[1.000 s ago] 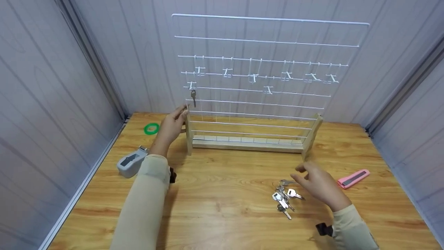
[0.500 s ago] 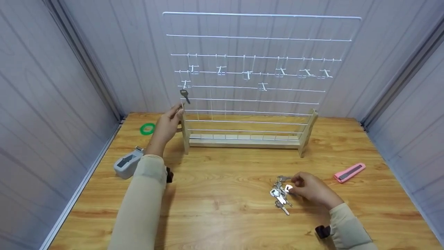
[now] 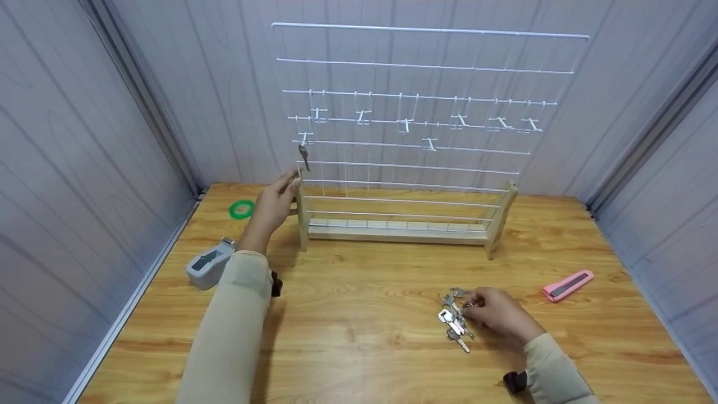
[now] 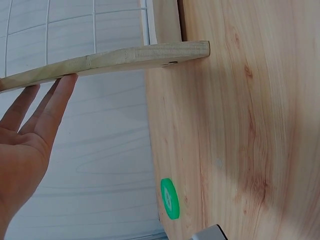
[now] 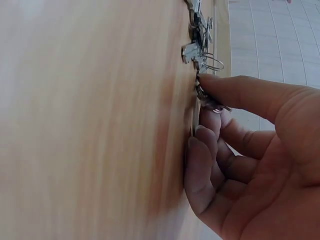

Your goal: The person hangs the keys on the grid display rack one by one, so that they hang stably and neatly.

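Observation:
A wire rack (image 3: 396, 238) with wooden side pieces stands on the table, and several small white hooks hang on its bars. One dark key (image 3: 304, 156) dangles from the lower left hook. My left hand (image 3: 272, 205) holds the rack's left wooden side near its top; in the left wrist view its fingers (image 4: 57, 102) lie nearly straight against the board. On the right, my right hand (image 3: 499, 311) pinches a key (image 5: 212, 104), mostly hidden by the thumb and fingers, low over the table. Beside it lies a pile of silver keys (image 3: 452, 320), some with rings.
A green tape roll (image 3: 242, 209) and a grey tape dispenser (image 3: 208, 266) lie left of the rack. A pink box cutter (image 3: 567, 285) lies to the right. Panelled walls (image 3: 112, 168) enclose the wooden table (image 3: 348, 348) at the back and sides.
My right hand has come down to the keys from above and taken hold of one at the pile's right side. The left hand stays on the rack, and the hanging key swings slightly.

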A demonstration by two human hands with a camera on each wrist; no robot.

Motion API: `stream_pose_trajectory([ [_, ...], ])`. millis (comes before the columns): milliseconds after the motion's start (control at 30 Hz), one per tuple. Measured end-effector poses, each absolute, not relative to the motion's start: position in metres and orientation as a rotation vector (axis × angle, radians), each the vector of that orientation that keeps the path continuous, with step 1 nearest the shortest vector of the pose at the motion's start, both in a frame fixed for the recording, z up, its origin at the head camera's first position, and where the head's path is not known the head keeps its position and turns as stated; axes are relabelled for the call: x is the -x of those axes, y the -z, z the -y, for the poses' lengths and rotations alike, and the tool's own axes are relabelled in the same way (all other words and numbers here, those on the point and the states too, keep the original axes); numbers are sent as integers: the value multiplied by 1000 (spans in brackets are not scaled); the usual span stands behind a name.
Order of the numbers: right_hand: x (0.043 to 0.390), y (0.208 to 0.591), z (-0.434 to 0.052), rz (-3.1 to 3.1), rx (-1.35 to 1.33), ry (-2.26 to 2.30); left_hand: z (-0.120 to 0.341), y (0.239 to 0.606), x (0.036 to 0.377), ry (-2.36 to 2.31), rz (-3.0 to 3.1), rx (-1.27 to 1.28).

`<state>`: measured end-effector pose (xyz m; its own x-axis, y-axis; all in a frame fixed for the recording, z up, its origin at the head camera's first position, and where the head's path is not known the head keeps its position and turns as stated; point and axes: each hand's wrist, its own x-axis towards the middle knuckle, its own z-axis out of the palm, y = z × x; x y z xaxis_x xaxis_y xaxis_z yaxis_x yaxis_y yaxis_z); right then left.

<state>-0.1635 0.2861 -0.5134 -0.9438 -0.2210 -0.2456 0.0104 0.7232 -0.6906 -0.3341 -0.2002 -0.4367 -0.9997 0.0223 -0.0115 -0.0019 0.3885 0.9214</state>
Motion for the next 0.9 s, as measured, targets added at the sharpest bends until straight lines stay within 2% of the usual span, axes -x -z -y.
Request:
stream_pose_trajectory([
  [533, 157, 510, -286, -2712, 139, 1095, 201, 436, 332, -1734, -2618, -90],
  [667, 156, 504, -284, -2831, 201, 970, 201, 438, 332, -1743, -2616, -116],
  [900, 156, 487, -272, -2805, 174, 1067, 201, 438, 332, -1747, -2619, -106],
])
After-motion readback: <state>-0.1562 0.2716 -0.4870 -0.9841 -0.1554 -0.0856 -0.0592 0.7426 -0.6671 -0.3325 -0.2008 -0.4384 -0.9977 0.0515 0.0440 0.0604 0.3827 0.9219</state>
